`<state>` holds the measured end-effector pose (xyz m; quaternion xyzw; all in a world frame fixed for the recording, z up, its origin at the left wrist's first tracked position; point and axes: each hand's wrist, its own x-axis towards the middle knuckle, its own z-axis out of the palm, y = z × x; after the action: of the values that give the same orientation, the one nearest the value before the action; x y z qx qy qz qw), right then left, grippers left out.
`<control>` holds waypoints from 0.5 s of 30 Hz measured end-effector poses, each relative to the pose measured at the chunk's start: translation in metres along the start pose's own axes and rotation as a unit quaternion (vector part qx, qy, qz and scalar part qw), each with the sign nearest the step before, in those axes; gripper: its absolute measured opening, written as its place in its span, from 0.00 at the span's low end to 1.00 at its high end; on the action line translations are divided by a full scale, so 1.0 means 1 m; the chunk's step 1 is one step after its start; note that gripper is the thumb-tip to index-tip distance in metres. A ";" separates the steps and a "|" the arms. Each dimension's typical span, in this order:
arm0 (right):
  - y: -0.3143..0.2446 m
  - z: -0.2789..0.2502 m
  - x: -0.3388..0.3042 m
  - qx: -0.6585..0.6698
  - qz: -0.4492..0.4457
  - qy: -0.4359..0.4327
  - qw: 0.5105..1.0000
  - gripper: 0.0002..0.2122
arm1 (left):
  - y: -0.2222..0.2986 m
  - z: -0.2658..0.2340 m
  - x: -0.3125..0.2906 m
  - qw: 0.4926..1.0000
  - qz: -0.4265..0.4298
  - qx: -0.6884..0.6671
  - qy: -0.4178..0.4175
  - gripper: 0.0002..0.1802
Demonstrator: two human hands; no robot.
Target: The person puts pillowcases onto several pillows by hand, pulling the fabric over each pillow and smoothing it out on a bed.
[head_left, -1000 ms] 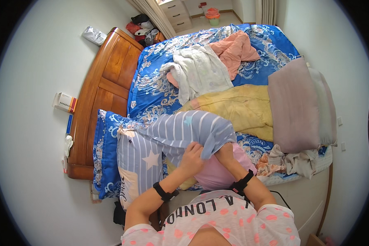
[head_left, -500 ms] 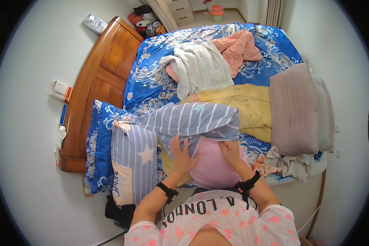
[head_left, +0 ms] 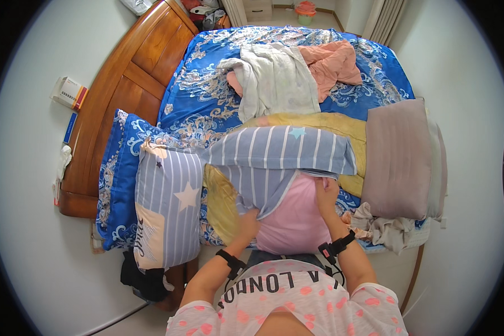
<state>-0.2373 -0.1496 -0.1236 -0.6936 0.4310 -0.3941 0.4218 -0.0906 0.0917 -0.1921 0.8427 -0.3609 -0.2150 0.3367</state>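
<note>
A: Where do we find the pillow (head_left: 297,218), and what lies on it?

B: We find it, pink, at the near edge of the bed (head_left: 196,101), directly before the wearer. The cover (head_left: 285,151) lies across its far side and slopes down along its left; the near right portion is bare.

A: How do we read the fingers?

B: The left hand (head_left: 248,225) is at the cover's lower left edge, but blurred; we cannot tell whether its fingers pinch or merely press. The right hand (head_left: 327,196) is at the pillow's right side, its fingertips partly hidden by the hem; there too we cannot tell.

A: How do we best handle this step?

B: In our judgement, we work both sides of the hem evenly, since it sits lower on the left than on the right. We ease the cloth rather than tug it; a one-sided pull would probably bunch the pillow.

A: What do we note of appearance?

B: The cover is blue-grey with white stripes and a turquoise star, and appears doubled in a broad fold. The pillow is plain, plump and mostly smooth. To the left we see a striped pillow (head_left: 168,207), with a yellow quilt (head_left: 221,207) showing between.
</note>
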 end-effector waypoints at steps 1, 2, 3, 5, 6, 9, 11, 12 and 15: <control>0.008 0.003 -0.002 -0.022 -0.021 0.017 0.999 0.09 | 0.004 0.005 -0.001 1.000 0.001 -0.002 -0.013 0.13; 0.018 0.002 -0.004 -0.045 -0.042 0.034 0.998 0.11 | 0.007 0.009 0.000 1.000 0.003 -0.004 -0.028 0.13; 0.013 0.007 -0.008 -0.045 -0.042 0.031 0.998 0.11 | -0.001 0.012 -0.003 1.000 0.000 -0.005 -0.027 0.13; 0.005 0.019 -0.016 -0.045 -0.051 -0.010 0.998 0.19 | -0.017 0.017 -0.007 0.999 0.014 0.022 -0.036 0.12; 0.007 0.024 -0.017 -0.049 -0.050 -0.009 0.998 0.19 | -0.022 0.021 -0.005 0.999 0.015 0.020 -0.038 0.12; 0.010 0.034 -0.018 -0.003 -0.070 -0.042 0.997 0.31 | -0.036 0.030 0.001 0.999 -0.004 0.031 -0.043 0.12; 0.029 0.028 -0.015 -0.092 -0.007 -0.089 0.992 0.33 | -0.037 0.028 0.006 0.995 -0.042 0.011 -0.085 0.13; 0.033 0.031 -0.013 -0.165 0.050 -0.142 0.975 0.35 | -0.046 0.027 0.008 0.995 -0.043 0.012 -0.085 0.13; 0.054 0.053 -0.006 -0.101 0.023 -0.137 0.985 0.39 | -0.085 0.039 0.002 0.987 -0.058 0.099 -0.116 0.12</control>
<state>-0.2057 -0.1458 -0.1924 -0.7701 0.4219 -0.2401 0.4140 -0.0732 0.1176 -0.2804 0.8606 -0.3679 -0.2937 0.1941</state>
